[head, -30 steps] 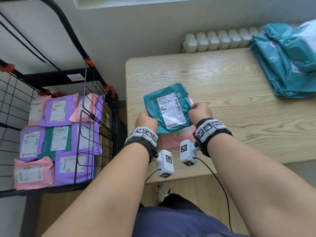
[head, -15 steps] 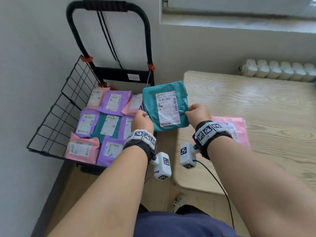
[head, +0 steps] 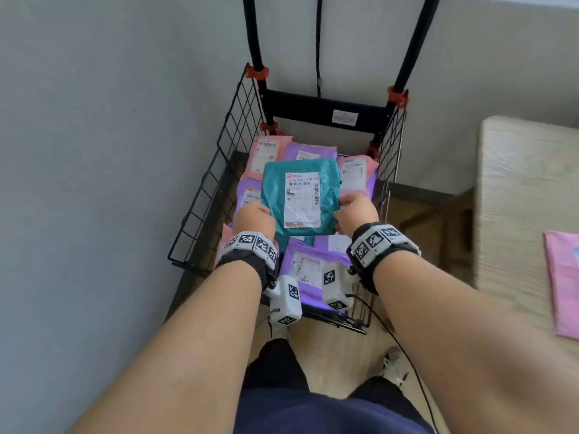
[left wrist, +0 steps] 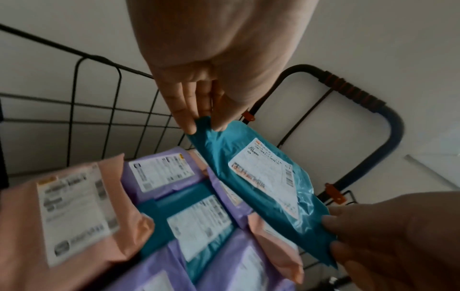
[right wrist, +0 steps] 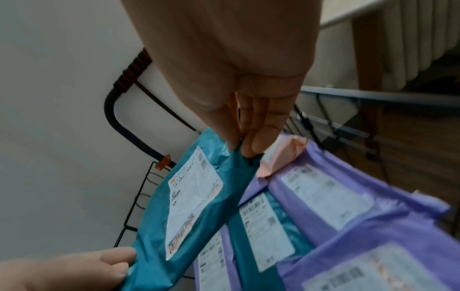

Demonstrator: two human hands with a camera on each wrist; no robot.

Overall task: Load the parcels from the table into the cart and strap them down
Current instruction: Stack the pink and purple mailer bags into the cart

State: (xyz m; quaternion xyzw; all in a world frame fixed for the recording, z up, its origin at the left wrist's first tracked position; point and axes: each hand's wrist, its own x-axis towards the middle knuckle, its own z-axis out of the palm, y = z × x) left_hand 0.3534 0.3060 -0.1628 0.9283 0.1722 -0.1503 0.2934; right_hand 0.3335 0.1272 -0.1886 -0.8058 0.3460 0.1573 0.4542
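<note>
A teal parcel (head: 299, 195) with a white label hangs over the black wire cart (head: 200, 208), above the pink, purple and teal parcels lying inside. My left hand (head: 253, 219) pinches its near left edge, thumb on top and fingers under, as the left wrist view shows on the teal parcel (left wrist: 259, 183). My right hand (head: 355, 214) pinches the near right edge of the teal parcel (right wrist: 174, 206) the same way. A pink parcel (head: 564, 277) lies on the wooden table (head: 517, 183) at the right.
The cart stands between a grey wall on the left and the table on the right. Its black handle frame (head: 332, 111) rises at the back with a thin black strap (head: 319, 42) hanging down it. A radiator (right wrist: 410, 45) is behind the table.
Both hands have carried the teal parcel left off the table and out over the cart. The view has swung left, so the cart is now straight ahead.
</note>
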